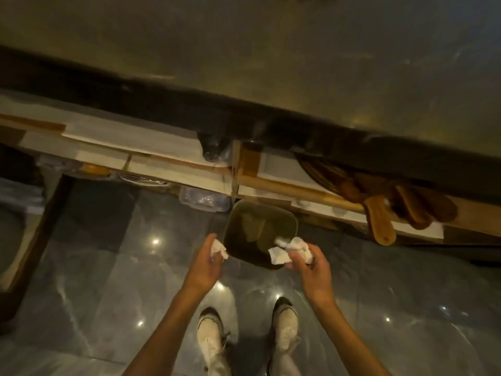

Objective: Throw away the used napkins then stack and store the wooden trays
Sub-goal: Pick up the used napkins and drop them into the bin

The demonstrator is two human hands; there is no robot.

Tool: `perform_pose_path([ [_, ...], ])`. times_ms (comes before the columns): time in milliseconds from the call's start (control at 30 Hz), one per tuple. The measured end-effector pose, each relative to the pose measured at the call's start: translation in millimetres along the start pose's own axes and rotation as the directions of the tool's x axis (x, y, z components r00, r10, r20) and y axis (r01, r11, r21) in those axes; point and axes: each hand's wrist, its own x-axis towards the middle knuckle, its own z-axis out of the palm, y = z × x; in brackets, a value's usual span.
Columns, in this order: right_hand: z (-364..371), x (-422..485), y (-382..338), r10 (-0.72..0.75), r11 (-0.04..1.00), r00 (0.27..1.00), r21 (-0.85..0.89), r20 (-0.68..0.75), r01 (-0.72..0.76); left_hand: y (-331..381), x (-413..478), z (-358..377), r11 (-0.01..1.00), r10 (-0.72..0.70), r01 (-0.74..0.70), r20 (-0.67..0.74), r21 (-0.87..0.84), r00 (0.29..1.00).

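I look straight down at a small dark bin [287, 215] standing on the floor below a counter. My left hand [204, 263] holds a crumpled white napkin [219, 248] just left of the bin's rim. My right hand [311, 267] grips a larger bunch of white napkins [291, 249] over the bin's near right corner. Several wooden trays with handles [401, 210] lie in a loose pile on the low shelf to the right of the bin, their handles sticking out over the shelf edge.
A steel counter top [271, 50] fills the upper frame, with a dark front edge. Shelves under it hold clear plastic containers [204, 199] and paper sheets. The glossy grey tiled floor [108, 267] spreads left and right; my two white shoes [284, 324] stand behind the bin.
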Motion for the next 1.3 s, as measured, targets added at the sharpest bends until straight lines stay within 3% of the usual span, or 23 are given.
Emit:
perform_pose_path([
  [100, -1, 28, 32, 0.153, 0.988, 0.985, -0.024, -0.078, -0.155, -2, 22, 23, 0.999, 0.004, -0.004, -0.003, 0.049, 1.000],
  [233, 0, 58, 60, 0.291, 0.952, 0.956, -0.090, -0.029, -0.293, 6, 43, 49, 0.983, -0.181, 0.179, -0.048, -0.027, 0.982],
  [333, 2, 74, 71, 0.295, 0.947, 0.953, -0.114, -0.066, -0.301, 12, 55, 61, 0.984, -0.175, 0.175, -0.048, 0.007, 0.983],
  [467, 12, 90, 76, 0.245, 0.966, 0.969, -0.083, -0.027, -0.247, 11, 73, 71, 0.980, -0.013, 0.032, -0.095, 0.197, 0.995],
  [567, 21, 107, 81, 0.214, 0.966, 0.976, -0.141, -0.048, -0.219, 14, 90, 84, 0.996, 0.006, 0.005, -0.127, 0.087, 0.992],
  [733, 25, 132, 92, 0.169, 0.946, 0.979, -0.298, 0.113, -0.129, 10, 109, 97, 0.997, 0.071, -0.071, 0.016, -0.029, 0.997],
  [800, 25, 131, 99, 0.152, 0.936, 0.978, -0.339, 0.144, -0.095, 2, 109, 99, 0.990, 0.051, -0.063, 0.101, 0.124, 0.994],
  [833, 24, 131, 103, 0.137, 0.907, 0.982, -0.415, 0.131, -0.071, -3, 107, 99, 0.957, -0.021, -0.023, 0.149, 0.289, 0.989],
  [900, 18, 126, 111, 0.100, 0.794, 0.987, -0.608, 0.129, -0.001, -13, 98, 97, 0.763, -0.157, 0.003, 0.181, 0.646, 0.971],
  [933, 15, 121, 113, 0.077, 0.753, 0.986, -0.657, 0.151, 0.042, -14, 93, 95, 0.674, -0.155, -0.027, 0.177, 0.739, 0.972],
  [1100, 1, 90, 96, -0.098, 0.567, 0.964, -0.782, 0.248, 0.259, 7, 64, 82, 0.521, 0.083, -0.189, 0.172, 0.832, 0.982],
  [1200, 0, 64, 72, -0.083, 0.389, 0.956, -0.874, 0.282, 0.292, 20, 38, 66, 0.467, 0.127, -0.211, 0.171, 0.859, 0.977],
  [1300, -4, 29, 40, -0.088, 0.324, 0.947, -0.890, 0.310, 0.322, 33, 3, 41, 0.452, 0.137, -0.218, 0.174, 0.865, 0.975],
])
